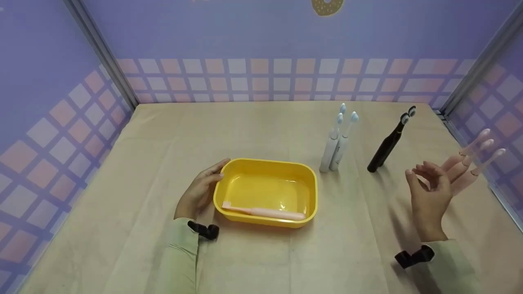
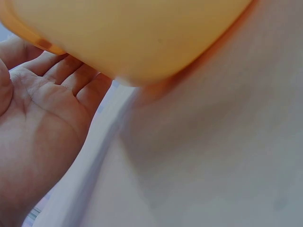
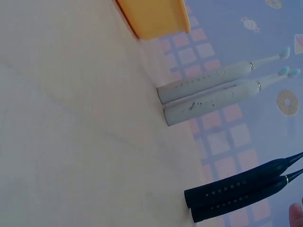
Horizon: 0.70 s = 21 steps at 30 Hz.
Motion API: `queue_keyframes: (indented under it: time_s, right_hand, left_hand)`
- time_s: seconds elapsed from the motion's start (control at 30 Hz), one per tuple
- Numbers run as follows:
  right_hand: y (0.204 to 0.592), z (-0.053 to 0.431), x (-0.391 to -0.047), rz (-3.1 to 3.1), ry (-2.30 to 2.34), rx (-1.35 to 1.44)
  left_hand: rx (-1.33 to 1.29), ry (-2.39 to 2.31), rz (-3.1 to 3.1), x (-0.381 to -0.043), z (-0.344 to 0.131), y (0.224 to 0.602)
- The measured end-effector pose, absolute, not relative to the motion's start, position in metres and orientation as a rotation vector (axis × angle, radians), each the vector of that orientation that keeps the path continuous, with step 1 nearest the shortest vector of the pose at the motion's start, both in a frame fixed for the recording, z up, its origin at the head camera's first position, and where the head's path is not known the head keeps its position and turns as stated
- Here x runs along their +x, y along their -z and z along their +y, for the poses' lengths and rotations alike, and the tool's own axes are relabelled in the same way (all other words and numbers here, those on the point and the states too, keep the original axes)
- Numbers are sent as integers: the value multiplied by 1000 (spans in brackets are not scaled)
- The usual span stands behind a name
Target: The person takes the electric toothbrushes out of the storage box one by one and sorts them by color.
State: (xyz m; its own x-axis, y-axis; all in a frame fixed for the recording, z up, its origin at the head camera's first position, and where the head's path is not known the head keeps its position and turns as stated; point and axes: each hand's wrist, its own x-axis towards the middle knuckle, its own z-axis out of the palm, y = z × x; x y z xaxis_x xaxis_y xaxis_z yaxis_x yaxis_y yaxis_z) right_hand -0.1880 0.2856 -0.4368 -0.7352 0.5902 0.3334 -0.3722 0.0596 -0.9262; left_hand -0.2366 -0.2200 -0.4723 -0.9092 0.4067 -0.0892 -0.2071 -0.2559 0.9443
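A yellow plastic box (image 1: 265,163) stands in front of me, and a pink electric toothbrush (image 1: 278,213) lies inside along its near wall. My left hand (image 1: 202,188) grips the box's left end, thumb at the rim. In the left wrist view its fingers (image 2: 71,75) lie against the outer wall. Over at the right, my right hand (image 1: 431,200) is raised with loosely bent fingers and nothing visible in them. Just beyond it stand three pink electric toothbrushes (image 1: 466,179), partly hidden by the hand. Only a fingertip (image 3: 296,215) shows in the right wrist view.
Three white electric toothbrushes (image 1: 340,151) stand upright close together, right of the box. Two black electric toothbrushes (image 1: 384,151) stand between them and the pink ones. A pale cloth (image 1: 163,139) covers the table, with printed panels around its back and sides.
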Motion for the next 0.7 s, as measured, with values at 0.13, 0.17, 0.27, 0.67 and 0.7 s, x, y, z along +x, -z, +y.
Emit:
queue_keyframes:
  time_s: [0.13,0.17,0.27,0.67,0.7]
  right_hand:
    - [431,272,-191,-1716,-1745,-166]
    - [429,269,-191,-1729,-1751,-150]
    - [425,260,-193,-1775,-1755,-115]
    - [418,224,-196,-1927,-1704,87]
    - [417,221,-196,-1934,-1710,104]
  left_hand:
    - [272,-2206,1616,-236,-220,471]
    - [267,-2210,1612,-236,-220,471]
    - [254,-2214,1607,-236,-220,470]
    - [234,-2207,1641,-236,-220,470]
    - [235,-2205,1646,-236,-220,470]
